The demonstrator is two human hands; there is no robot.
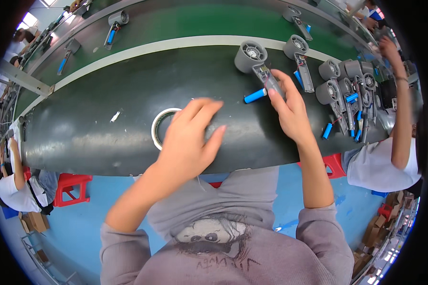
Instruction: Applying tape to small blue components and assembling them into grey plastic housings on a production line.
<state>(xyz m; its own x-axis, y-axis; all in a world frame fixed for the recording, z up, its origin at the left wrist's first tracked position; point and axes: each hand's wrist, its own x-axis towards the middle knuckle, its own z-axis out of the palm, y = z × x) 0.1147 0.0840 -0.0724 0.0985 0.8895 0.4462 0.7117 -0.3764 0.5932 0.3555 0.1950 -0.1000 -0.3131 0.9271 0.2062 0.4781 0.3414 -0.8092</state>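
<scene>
Left hand: the left hand (191, 137) hovers over the dark surface (95, 123) with fingers spread and loose, gripping nothing; its fingertips lie over the right side of a roll of white tape (158, 124), and whether they touch it cannot be told.
Roll of tape: lies flat on the surface, near its front edge, partly hidden under the left hand.
Right hand: the right hand (290, 110) reaches forward, its fingers closed around the handle of a grey handheld fan unit (257, 62), pinning it to the surface.
Fan unit: lies on its side, round grey fan head pointing away from the person, the open handle running back toward the right hand's fingertips.
Blue battery cell: a blue cylindrical cell (255, 96) lies just left of the right hand, beside the handle, joined to it at one end as far as can be seen.
Other units: a cluster of similar grey fan units (343, 85) with blue cells lies to the right on the surface; a further one (297, 50) sits just beyond the held one.
Conveyor: a green belt (185, 23) runs behind the surface, carrying more units.
Neighbour: another person's arm (403, 114) reaches in from the right edge.
Scrap: a small white scrap (114, 116) lies left of the tape.
</scene>
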